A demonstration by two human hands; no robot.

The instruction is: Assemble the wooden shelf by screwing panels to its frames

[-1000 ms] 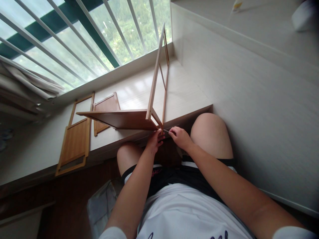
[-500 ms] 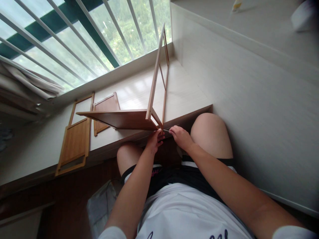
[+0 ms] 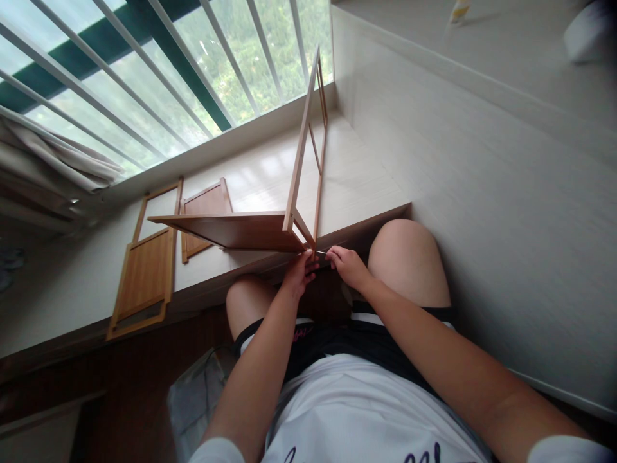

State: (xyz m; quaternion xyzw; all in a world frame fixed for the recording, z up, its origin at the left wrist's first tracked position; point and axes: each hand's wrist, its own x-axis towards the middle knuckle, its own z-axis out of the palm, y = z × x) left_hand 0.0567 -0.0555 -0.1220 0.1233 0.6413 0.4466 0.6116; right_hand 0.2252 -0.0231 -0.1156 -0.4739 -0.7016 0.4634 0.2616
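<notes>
Daylight is admitted through the barred window, whose view is washed out; pale glare is cast on the ledge. The floor is sunk in shadow; outer edges are blurred and stretched.

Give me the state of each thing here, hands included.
Open brown wooden frame: raised on edge
Flat brown wooden panel: raised, meeting the frame; fastening unclear
Left hand: gripping the frame's near corner
Right hand: pinching
Thin metal rod: pinched, tip at that corner
Yellowish-brown wooden panelled frame: lying down
Smaller reddish-brown wooden panel: lying, partly hidden
Beige fabric curtain: gathered aside
</notes>
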